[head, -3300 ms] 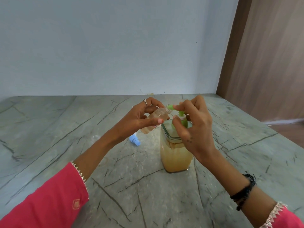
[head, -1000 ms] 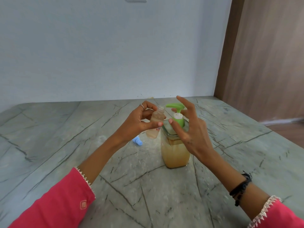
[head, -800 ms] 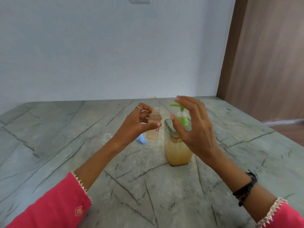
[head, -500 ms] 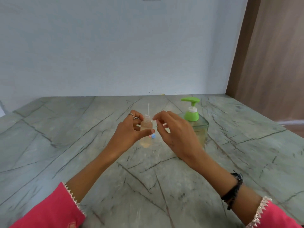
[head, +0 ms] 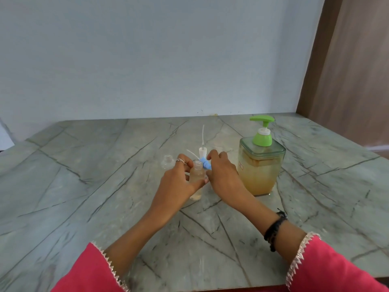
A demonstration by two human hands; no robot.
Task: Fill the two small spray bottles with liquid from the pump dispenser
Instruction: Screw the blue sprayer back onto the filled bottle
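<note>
Uncapped spray bottle [head: 197,180] upright, amber-filled, pump dispenser [head: 261,163] just right

Both forearms are bare up to wide pink sleeves, the left sleeve [head: 92,270] and the right sleeve [head: 328,268] each edged with a pale zigzag lace trim. A thin silver ring [head: 180,160] sits on a finger of the left hand [head: 179,182]. A black beaded band [head: 274,231] circles the right wrist.

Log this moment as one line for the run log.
left hand holds filled spray bottle | right hand at blue spray head | pump dispenser untouched
</note>
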